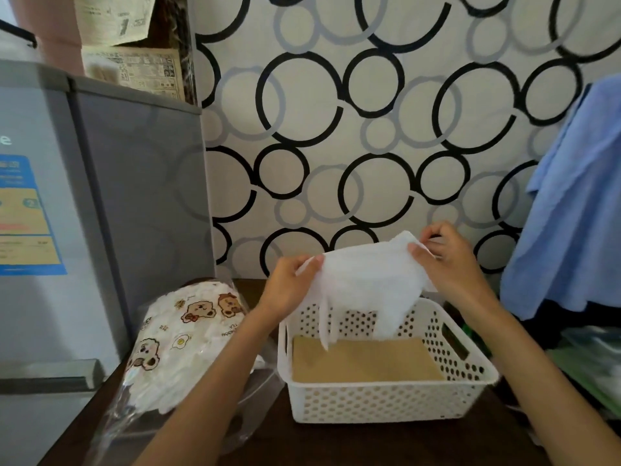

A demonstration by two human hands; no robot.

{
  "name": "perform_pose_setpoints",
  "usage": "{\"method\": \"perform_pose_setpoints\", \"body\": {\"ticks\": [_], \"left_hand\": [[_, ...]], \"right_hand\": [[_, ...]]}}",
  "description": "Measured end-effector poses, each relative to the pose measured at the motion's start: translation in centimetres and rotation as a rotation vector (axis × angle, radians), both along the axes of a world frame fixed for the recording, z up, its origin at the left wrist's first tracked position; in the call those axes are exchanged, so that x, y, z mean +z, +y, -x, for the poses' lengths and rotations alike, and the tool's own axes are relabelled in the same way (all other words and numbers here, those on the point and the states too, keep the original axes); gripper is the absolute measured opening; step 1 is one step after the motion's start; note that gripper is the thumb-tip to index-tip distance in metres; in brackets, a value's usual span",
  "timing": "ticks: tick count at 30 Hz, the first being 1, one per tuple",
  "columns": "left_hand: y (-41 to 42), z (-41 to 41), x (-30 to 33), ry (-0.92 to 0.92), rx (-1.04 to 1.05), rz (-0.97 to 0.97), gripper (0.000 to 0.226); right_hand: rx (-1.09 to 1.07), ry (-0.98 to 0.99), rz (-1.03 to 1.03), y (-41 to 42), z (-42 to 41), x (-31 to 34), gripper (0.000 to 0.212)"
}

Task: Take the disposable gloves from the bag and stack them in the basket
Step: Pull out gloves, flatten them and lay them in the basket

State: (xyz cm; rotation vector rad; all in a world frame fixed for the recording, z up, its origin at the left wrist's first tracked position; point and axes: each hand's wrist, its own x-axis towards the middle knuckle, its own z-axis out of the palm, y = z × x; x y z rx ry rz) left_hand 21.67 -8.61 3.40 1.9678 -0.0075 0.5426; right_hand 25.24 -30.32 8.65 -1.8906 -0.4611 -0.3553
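A thin white disposable glove (366, 284) hangs spread above the white perforated basket (386, 398), its fingers dangling down into it. My left hand (290, 287) pinches the glove's left edge and my right hand (450, 260) pinches its upper right corner. The basket's floor shows a tan liner with nothing lying on it. Left of the basket lies the clear plastic bag (174, 344) printed with cartoon bears, stuffed with more white gloves.
A dark wooden table (369, 442) carries the bag and basket. A grey fridge (100, 213) stands close on the left. A circle-patterned curtain hangs behind. Blue cloth (578, 213) hangs at the right, with green items (591, 368) below it.
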Motion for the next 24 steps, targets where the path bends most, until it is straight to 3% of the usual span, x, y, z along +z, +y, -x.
{"method": "perform_pose_setpoints", "body": {"ticks": [4,7,9,11,14,18,24], "left_hand": [[0.2,2.0,0.6,-0.158,0.061,0.056,0.036],[0.8,3.4,1.9,-0.330,0.251,0.020,0.038],[1.3,3.2,2.1,-0.284,0.309,-0.097,0.039],[1.2,2.2,1.2,-0.078,0.249,-0.283,0.035],[0.5,-0.1,-1.4,0.211,0.084,-0.614,0.029],[-1.0,-2.7,-3.3,0.332,0.026,-0.900,0.031],[-2.5,-3.8,-4.0,0.318,0.088,-1.200,0.027]], "right_hand": [[0.254,0.055,-0.126,0.1,1.6,0.6,0.018],[0.395,0.165,-0.225,0.5,2.0,0.7,0.021],[0.411,0.269,-0.223,0.4,1.5,0.0,0.025],[0.422,0.449,-0.211,-0.4,0.5,-1.5,0.023],[0.366,0.678,0.022,-2.0,-1.7,-4.2,0.023],[0.294,0.827,0.474,-2.6,-3.7,-6.4,0.037],[0.207,0.618,1.034,-2.0,-5.4,-8.1,0.064]]}}
